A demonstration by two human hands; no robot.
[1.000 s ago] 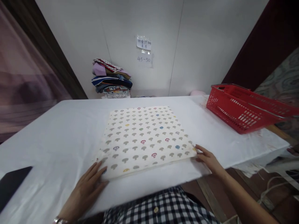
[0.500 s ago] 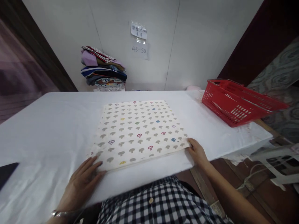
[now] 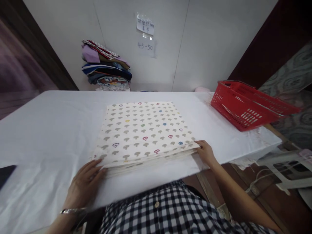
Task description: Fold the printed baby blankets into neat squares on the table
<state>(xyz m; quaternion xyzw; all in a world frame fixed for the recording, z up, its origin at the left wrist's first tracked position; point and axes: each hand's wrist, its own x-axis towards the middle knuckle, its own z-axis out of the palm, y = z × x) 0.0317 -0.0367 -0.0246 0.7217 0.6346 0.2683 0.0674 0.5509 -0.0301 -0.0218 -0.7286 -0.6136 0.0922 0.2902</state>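
A cream cloth printed with mushrooms [image 3: 143,130] lies folded in layers on the white-covered table [image 3: 56,126]. Its near edge is raised a little, and several layer edges show below it. My left hand [image 3: 84,183] grips the near left corner, fingers on top and thumb at the edge. At the near right corner, my right hand [image 3: 205,152] pinches the cloth between thumb and fingers. The far part of the cloth rests flat.
A red plastic basket [image 3: 243,104] stands at the table's right end. Folded fabrics [image 3: 107,65] are piled by the wall at the back left. A dark flat object [image 3: 6,174] lies at the left edge, and a white stool [image 3: 287,169] stands below right.
The near edge of the cloth has come up off the layers beneath, lifted by both hands at its corners. My view has tilted slightly.
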